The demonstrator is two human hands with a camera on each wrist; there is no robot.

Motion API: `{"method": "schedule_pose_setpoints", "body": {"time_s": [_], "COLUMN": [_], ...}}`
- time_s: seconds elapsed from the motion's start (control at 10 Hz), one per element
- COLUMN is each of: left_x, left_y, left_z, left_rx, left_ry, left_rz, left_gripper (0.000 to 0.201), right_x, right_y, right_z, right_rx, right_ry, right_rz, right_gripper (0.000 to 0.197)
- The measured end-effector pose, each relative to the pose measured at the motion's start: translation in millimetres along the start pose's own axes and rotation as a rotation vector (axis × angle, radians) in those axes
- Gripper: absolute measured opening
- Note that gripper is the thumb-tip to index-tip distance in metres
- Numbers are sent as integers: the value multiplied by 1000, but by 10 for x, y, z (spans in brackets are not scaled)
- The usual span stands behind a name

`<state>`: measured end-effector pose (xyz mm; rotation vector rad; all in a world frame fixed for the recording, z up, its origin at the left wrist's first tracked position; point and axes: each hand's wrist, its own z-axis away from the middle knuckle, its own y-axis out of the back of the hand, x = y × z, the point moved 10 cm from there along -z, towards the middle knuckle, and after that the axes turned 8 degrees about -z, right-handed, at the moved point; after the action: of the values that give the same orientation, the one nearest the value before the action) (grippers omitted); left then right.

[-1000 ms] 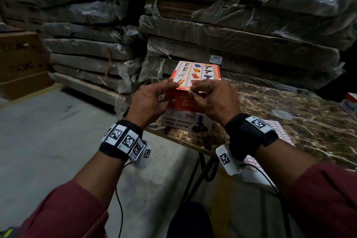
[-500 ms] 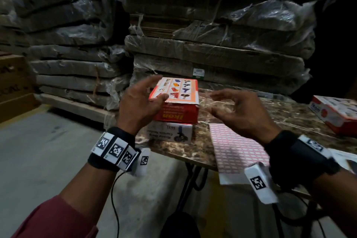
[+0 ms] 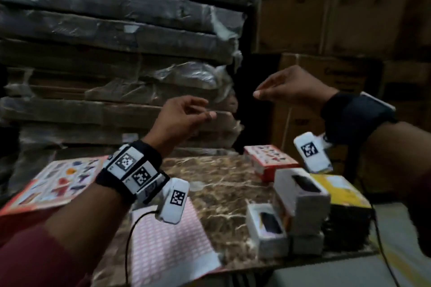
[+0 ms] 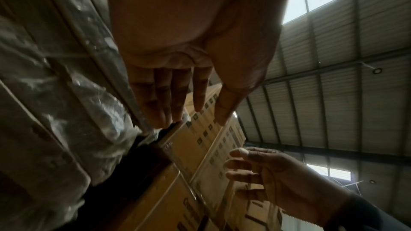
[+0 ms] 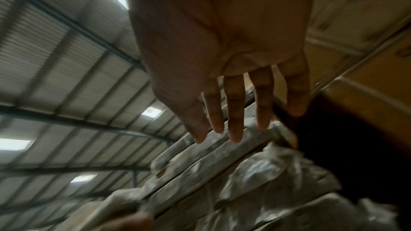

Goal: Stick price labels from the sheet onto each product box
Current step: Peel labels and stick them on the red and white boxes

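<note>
From the head view, the left hand (image 3: 179, 119) and right hand (image 3: 291, 87) are raised in the air, fingers relaxed, holding nothing. Below them on the marble table (image 3: 224, 184) the pink label sheet (image 3: 168, 244) lies flat, its long axis running away from the person, overhanging the near edge. A red product box (image 3: 268, 161) and white boxes (image 3: 300, 196) sit under the right wrist. In both wrist views the fingers (image 4: 164, 97) are spread, palms empty.

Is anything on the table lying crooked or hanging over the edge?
Yes. The pink label sheet lies askew and its near corner sticks out past the table edge. The white boxes at the right are piled unevenly, one tilted on the others. Both hands are raised, holding nothing.
</note>
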<state>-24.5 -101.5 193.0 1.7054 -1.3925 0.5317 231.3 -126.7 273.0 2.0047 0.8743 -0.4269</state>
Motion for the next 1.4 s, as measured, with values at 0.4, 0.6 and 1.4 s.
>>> {"method": "schedule_pose_setpoints", "body": {"time_s": [0.4, 0.6, 1.4], "left_x": [-1351, -1999, -2099], "left_y": [-2376, -3101, -3317], "left_z": [-1201, -1373, -1715], "left_rx": [-679, -760, -558], "left_ry": [599, 686, 532], "left_rz": [76, -253, -368], "left_gripper": [18, 46, 30], "right_x": [2563, 3811, 3668], "right_y": [475, -154, -210], "right_z": [-648, -694, -927], "right_rx": [-187, -423, -294], "right_ry": [-591, -720, -413], "right_rz": [278, 402, 449], "right_gripper": [19, 27, 14]}}
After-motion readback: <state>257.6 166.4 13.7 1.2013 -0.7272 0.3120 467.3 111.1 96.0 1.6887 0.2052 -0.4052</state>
